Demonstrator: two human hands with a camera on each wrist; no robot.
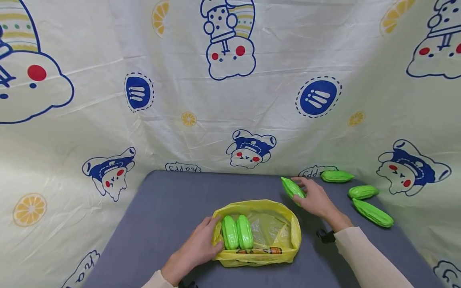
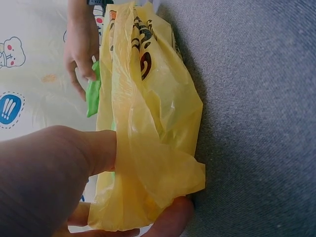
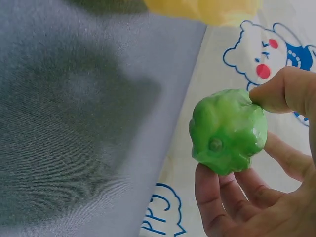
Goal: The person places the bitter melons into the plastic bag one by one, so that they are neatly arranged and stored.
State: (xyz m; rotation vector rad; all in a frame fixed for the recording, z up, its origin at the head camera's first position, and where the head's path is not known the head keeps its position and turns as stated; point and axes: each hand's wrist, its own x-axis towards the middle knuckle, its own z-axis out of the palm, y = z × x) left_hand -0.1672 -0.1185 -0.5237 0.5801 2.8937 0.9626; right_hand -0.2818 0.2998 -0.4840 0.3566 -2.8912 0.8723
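While the left hand (image 1: 199,244) grips the rim of the yellow bag (image 1: 258,259) at about nine o'clock, its fingers bent round the thin plastic, the right hand (image 1: 317,200) holds a green gourd (image 1: 290,188) between one and two o'clock from the bag. From where I stand I see the right thumb on one side of that gourd and the fingers on the other, gripping it; its far tip points towards eleven o'clock. The bag sits wide-mouthed on the grey table (image 1: 173,208), dark and orange print (image 1: 275,251) showing along its six o'clock edge. Inside, on the nine o'clock side, two more gourds (image 1: 244,233) lie side by side. Three loose gourds (image 1: 372,213) lie further out: one at about two o'clock, one a little past two, one close to three. Pale sleeves (image 1: 367,256) cover both arms, a black strap (image 1: 325,236) hangs by the right wrist, and a pale sheet (image 1: 230,104) printed with cartoon figures (image 1: 251,148) hangs at twelve o'clock, behind the table.
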